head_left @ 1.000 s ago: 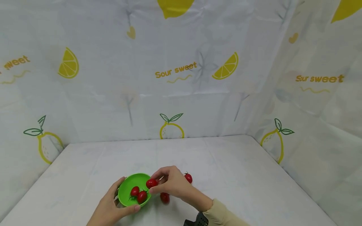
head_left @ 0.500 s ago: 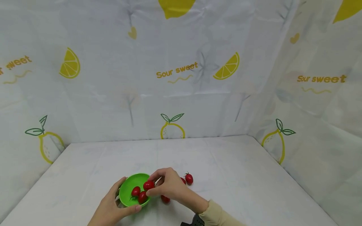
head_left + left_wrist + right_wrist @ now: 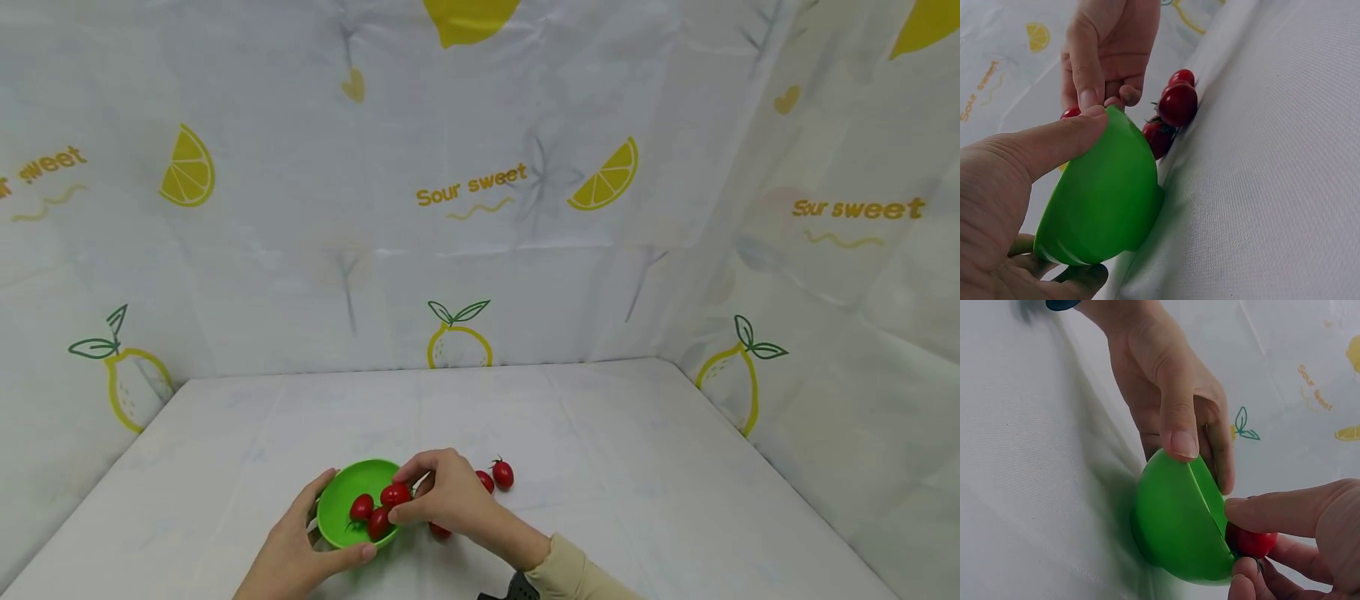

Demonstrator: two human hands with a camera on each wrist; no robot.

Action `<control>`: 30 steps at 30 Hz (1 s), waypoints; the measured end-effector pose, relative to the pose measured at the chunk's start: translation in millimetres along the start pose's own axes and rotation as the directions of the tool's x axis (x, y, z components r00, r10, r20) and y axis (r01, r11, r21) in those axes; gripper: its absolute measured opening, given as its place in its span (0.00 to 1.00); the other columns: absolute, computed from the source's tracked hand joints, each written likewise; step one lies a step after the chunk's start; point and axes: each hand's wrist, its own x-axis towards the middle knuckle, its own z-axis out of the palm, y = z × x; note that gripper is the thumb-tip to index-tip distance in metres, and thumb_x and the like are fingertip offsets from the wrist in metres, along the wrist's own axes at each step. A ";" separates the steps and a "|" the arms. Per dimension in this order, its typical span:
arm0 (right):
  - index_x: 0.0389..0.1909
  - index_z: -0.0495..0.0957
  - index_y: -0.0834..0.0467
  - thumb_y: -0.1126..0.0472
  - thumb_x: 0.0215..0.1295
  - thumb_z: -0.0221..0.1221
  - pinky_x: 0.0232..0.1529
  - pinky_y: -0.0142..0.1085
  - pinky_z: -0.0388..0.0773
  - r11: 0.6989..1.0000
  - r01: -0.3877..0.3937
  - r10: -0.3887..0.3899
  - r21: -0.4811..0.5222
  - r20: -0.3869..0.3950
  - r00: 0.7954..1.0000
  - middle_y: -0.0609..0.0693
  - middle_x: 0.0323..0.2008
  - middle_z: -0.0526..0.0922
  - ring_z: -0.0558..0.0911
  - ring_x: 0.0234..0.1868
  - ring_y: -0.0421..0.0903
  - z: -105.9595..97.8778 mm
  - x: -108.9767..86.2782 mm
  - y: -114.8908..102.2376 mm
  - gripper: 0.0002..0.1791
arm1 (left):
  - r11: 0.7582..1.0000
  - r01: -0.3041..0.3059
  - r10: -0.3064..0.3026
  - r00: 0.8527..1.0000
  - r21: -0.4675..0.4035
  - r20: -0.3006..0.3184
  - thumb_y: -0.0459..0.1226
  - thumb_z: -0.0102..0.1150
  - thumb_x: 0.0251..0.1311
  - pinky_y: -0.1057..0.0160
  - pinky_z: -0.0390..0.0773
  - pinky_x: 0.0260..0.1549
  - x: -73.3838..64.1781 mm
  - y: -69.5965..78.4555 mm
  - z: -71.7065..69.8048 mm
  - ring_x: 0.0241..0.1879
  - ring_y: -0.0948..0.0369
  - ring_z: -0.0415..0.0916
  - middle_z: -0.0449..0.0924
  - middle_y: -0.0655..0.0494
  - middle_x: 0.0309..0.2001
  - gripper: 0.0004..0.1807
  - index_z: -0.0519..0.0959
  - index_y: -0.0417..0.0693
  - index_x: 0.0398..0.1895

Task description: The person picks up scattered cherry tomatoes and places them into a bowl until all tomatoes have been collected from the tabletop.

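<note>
Green bowl (image 3: 351,481) between both hands (image 3: 288,546) (image 3: 452,500)

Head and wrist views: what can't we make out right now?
Head: the loose tomato nearest the camera, partly hidden by the right hand.
Head: a dark object beside the sleeve, cut off by the bottom edge.
Left wrist: inside floor of the green bowl, hidden by its wall.
Right wrist: two tomatoes lying in it, same reason.

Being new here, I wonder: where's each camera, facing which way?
Head: worn there, facing forward-down at green bowl, cherry tomatoes; left hand, right hand show.
Left wrist: worn there, facing the bowl's outside; both hands show.
Right wrist: worn there, facing bowl and held tomato; both hands show.
Both wrist views share the bowl.
</note>
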 end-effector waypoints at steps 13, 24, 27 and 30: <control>0.31 0.81 0.52 0.63 0.39 0.71 0.15 0.33 0.73 1.000 -0.005 0.005 0.031 -0.009 1.000 0.49 0.23 0.78 0.74 0.19 0.42 0.1 -2.6 0.3 0.15 | 1.000 -0.008 0.008 1.000 -0.012 0.001 0.55 0.71 0.31 0.52 0.71 0.48 -0.4 0.0 0.0 0.59 0.45 0.57 0.56 0.48 0.63 0.57 0.50 0.50 0.66; 0.31 0.80 0.54 0.62 0.43 0.69 0.21 0.33 0.74 0.998 0.039 -0.033 0.042 -0.136 0.990 0.51 0.28 0.79 0.76 0.24 0.43 -33.3 -8.9 8.7 0.11 | 1.000 -0.021 0.021 1.000 0.021 -0.012 0.57 0.71 0.29 0.52 0.71 0.48 -1.0 0.5 1.4 0.58 0.44 0.58 0.59 0.47 0.62 0.58 0.51 0.51 0.66; 0.31 0.80 0.55 0.60 0.45 0.68 0.21 0.34 0.75 0.998 0.054 -0.055 -0.011 -0.159 0.986 0.49 0.30 0.79 0.77 0.26 0.45 -50.0 -11.4 11.1 0.10 | 0.999 -0.018 0.019 1.000 0.031 -0.018 0.57 0.71 0.29 0.52 0.71 0.48 -0.5 1.4 2.0 0.58 0.44 0.59 0.59 0.47 0.61 0.58 0.52 0.51 0.65; 0.33 0.79 0.54 0.58 0.47 0.67 0.22 0.36 0.76 0.993 0.078 -0.092 -0.089 -0.163 0.982 0.48 0.31 0.79 0.77 0.29 0.46 -68.4 -14.6 13.7 0.11 | 0.999 -0.024 0.024 1.000 0.034 -0.015 0.57 0.71 0.29 0.52 0.71 0.48 -1.3 2.3 0.9 0.58 0.44 0.59 0.59 0.47 0.61 0.58 0.51 0.51 0.65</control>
